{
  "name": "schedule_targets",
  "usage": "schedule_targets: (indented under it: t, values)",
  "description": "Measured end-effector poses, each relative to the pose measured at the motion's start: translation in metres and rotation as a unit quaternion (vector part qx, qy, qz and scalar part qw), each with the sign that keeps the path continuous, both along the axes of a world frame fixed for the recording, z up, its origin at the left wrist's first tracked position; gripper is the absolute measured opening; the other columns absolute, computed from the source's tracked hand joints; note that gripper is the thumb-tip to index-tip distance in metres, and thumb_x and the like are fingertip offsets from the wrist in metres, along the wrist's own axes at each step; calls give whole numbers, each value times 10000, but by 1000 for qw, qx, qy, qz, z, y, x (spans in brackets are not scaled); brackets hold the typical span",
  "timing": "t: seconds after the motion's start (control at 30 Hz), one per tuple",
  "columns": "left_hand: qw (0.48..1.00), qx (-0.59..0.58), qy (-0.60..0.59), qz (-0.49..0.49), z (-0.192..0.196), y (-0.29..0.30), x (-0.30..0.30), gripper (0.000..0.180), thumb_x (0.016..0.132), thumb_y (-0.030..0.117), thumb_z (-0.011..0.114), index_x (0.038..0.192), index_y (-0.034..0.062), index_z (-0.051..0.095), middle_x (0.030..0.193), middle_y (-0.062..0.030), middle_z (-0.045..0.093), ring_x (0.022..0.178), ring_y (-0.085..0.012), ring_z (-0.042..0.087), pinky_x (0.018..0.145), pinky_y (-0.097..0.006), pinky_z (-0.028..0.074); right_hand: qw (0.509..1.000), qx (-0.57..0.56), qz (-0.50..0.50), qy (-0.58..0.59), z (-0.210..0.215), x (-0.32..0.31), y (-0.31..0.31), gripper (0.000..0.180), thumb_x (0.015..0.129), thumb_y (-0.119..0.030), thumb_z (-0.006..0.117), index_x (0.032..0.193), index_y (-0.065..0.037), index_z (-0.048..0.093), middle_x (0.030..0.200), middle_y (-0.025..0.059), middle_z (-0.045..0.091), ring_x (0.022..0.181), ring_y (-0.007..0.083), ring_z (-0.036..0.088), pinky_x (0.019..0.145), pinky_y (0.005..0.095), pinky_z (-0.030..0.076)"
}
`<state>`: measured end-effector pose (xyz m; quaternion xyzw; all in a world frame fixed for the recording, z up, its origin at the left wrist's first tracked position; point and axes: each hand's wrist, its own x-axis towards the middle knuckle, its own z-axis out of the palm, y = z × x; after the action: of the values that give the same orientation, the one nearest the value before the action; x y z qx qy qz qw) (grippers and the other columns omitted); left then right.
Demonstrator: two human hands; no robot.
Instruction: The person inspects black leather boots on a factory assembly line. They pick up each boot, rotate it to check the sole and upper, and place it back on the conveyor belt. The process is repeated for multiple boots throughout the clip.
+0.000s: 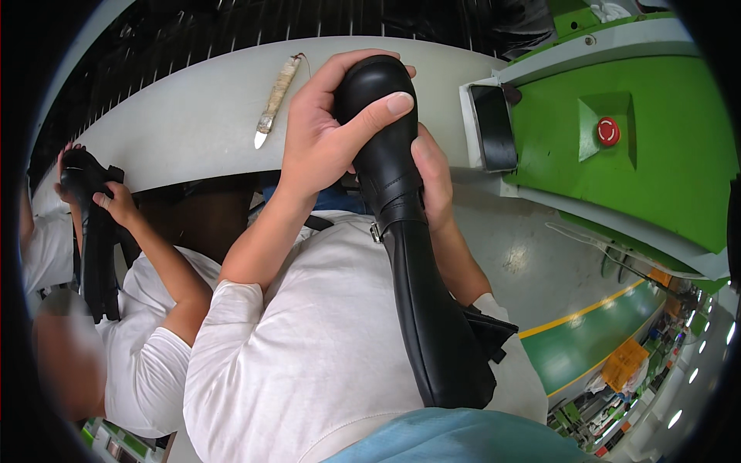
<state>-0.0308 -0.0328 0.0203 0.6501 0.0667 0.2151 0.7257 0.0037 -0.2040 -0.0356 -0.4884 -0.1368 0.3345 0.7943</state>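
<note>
A tall black boot (424,301) lies against my chest, its rounded toe pointing away from me and its shaft running down toward my body. A strap with a silver buckle crosses it near the ankle. My left hand (320,131) wraps round the toe, thumb across the top and fingers over the far side. Along the right side of the foot, my right hand (434,174) grips it, with most of its fingers hidden behind the boot. To the left of my left hand, a knife with a wrapped handle (279,92) rests on the pale worktop (193,116).
On the left a co-worker (154,339) in white holds another black boot (93,224). A green machine (648,139) with a red button (608,132) stands at the right, a dark-screened device (494,127) at its edge. Dark slats (231,31) run beyond the worktop.
</note>
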Motion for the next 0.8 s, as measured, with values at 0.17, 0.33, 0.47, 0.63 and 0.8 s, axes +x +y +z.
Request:
schedule_targets:
  t: [0.17,0.33,0.47,0.63,0.8]
  values:
    - [1000,7,-14,-16,-2,3,1,473,990,129,831,1425,-10,709,1257,-226,827,1174,-268,793,1078,-398,615,1000,1,-1,-18,-5,-1,-2,518,1142,-432,554,1385,22,612,1101,82,709,926,121,673,818,276,536]
    - [1000,7,-14,-11,-2,3,-1,492,988,132,835,1441,-8,704,1253,-227,825,1177,-272,795,1086,-400,613,1000,-1,2,-19,-5,-3,-2,532,1136,-444,559,1387,22,613,1103,83,710,925,120,670,817,275,533]
    - [999,-37,5,4,11,-3,-5,496,991,132,835,1445,-12,697,1254,-231,822,1185,-278,796,1083,-402,617,1000,-7,-7,-27,-1,-3,0,539,1136,-447,557,1388,25,614,1104,84,712,924,121,671,818,276,534]
    - [1000,-4,-20,1,-3,0,-2,472,991,130,841,1417,-18,700,1253,-233,823,1184,-278,798,1073,-402,624,999,-13,-8,-32,0,-4,-1,542,1134,-445,556,1393,28,609,1105,97,717,924,134,693,818,278,552]
    - [1000,-4,-9,-6,-1,-1,-3,471,992,126,840,1420,-14,704,1255,-232,823,1184,-277,797,1079,-406,623,1000,16,2,15,0,-5,-2,541,1131,-443,558,1390,31,592,1112,130,733,902,161,734,797,285,586]
